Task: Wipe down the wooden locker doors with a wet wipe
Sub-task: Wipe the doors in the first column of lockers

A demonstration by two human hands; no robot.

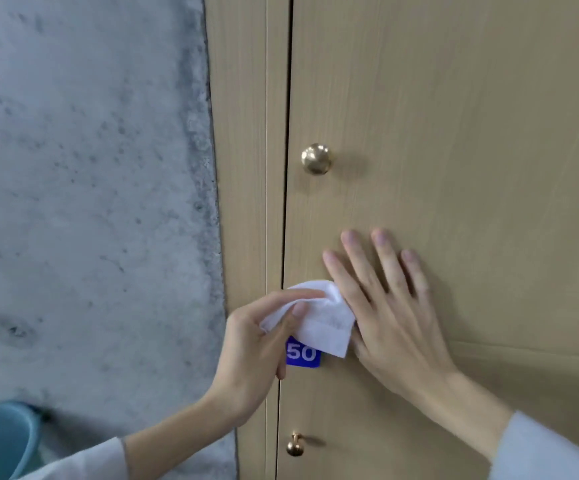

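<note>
A light wooden locker door (454, 116) fills the right of the head view, with a brass knob (316, 159) near its left edge. My left hand (257, 344) pinches a folded white wet wipe (326, 323) at the door's lower left corner. The wipe partly covers a blue number label reading 50 (304, 355). My right hand (388, 306) lies flat on the door with fingers spread, its thumb side touching the wipe. Below, a second door (367, 427) carries a smaller brass knob (295, 444).
A rough grey concrete wall (84, 202) runs left of the locker frame (246, 168). The rim of a light blue bucket (4, 438) shows at the bottom left corner.
</note>
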